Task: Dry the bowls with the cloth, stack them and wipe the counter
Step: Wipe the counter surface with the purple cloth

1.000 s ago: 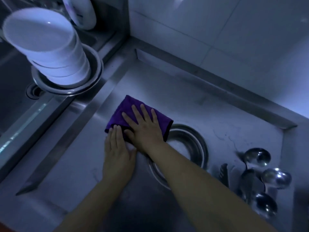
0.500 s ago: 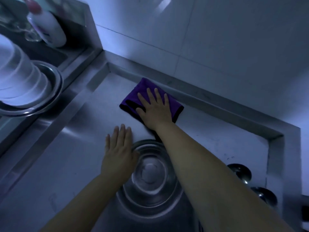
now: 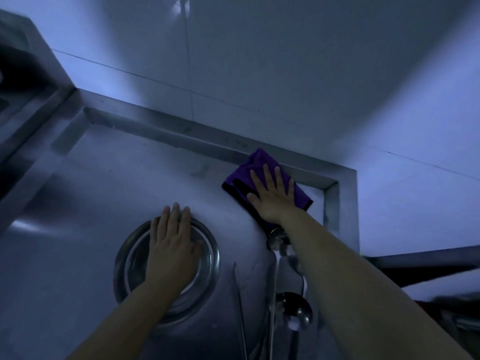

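Head view, dim and bluish. Right hand [image 3: 273, 197] pressed flat on the folded purple cloth [image 3: 301, 197], fingers straight and spread, not curled round anything. Cloth lying on the grey stainless-steel counter [image 3: 135, 178], in the far right corner, close against the raised steel rim [image 3: 331, 201] at the back and right side. Part of the cloth hidden under the palm and wrist.

Left hand [image 3: 172, 248] laid flat over the round shallow stainless-steel bowl [image 3: 211, 258], fingers straight and together, fingertips reaching over the far edge of the bowl towards the counter. Nothing gripped by this hand. Whether the palm really touched the bowl or only stayed just above it: could not be told. Bowl standing upright on the counter, to the left of the cloth and nearer to the person, well apart from the cloth.

Between the two forearms, several long metal utensils [image 3: 240, 302] lying on the counter, handles pointing roughly away from the person. Among them a shiny metal ladle [image 3: 296, 311] with its round cup near the right forearm, and another small round cup [image 3: 276, 235] just under the right wrist, touching or almost touching the near edge of the cloth. Exact number of utensils too dark to count.

Behind the counter, a pale tiled wall [image 3: 259, 74]. At far left, a dark steel edge [image 3: 33, 105], blurred.
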The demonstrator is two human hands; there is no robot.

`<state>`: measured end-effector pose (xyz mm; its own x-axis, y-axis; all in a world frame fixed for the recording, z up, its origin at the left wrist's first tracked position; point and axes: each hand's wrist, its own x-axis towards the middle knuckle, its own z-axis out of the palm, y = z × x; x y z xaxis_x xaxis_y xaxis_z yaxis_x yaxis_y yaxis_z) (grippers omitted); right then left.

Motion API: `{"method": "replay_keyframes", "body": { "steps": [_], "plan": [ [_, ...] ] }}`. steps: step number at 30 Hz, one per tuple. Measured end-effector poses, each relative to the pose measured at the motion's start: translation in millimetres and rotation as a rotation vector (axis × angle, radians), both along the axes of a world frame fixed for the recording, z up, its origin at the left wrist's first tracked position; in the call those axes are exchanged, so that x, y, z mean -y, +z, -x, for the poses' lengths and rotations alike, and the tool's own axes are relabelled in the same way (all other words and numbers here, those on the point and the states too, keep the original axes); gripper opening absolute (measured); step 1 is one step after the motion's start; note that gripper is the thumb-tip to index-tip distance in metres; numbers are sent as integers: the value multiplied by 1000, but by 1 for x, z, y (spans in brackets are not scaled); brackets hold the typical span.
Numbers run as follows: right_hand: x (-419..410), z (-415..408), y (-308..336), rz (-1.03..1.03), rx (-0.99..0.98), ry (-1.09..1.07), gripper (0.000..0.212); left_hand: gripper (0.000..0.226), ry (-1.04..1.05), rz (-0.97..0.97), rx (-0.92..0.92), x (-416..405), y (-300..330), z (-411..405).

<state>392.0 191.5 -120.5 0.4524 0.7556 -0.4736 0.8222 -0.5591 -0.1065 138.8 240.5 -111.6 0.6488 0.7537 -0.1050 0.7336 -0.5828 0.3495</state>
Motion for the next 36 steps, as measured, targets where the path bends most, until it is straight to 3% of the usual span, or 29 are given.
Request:
{"method": "replay_keyframes", "body": {
  "steps": [10, 14, 22, 25, 27, 33, 36],
  "plan": [
    [19, -1, 16, 117, -134, -176, 70, 74, 194, 56, -116, -7, 15, 79],
    [-15, 31, 16, 112, -133, -189, 71, 96, 282, 134, -176, -6, 9, 129],
    [-103, 119, -1, 29, -60, 119, 67, 117, 330, 193, -281, 8, -12, 169],
    [-130, 150, -8, 11, -38, 259, 66, 86, 350, 237, -365, 1, -23, 173],
    [-141, 169, -12, -9, -36, 346, 66, 83, 332, 275, -386, 0, -26, 173],
    [-143, 237, -15, -69, -46, 536, 65, 87, 280, 266, -318, -1, -39, 184],
    [-129, 269, -12, -92, -82, 602, 63, 84, 356, 388, -41, -7, -32, 190]
  ]
}}
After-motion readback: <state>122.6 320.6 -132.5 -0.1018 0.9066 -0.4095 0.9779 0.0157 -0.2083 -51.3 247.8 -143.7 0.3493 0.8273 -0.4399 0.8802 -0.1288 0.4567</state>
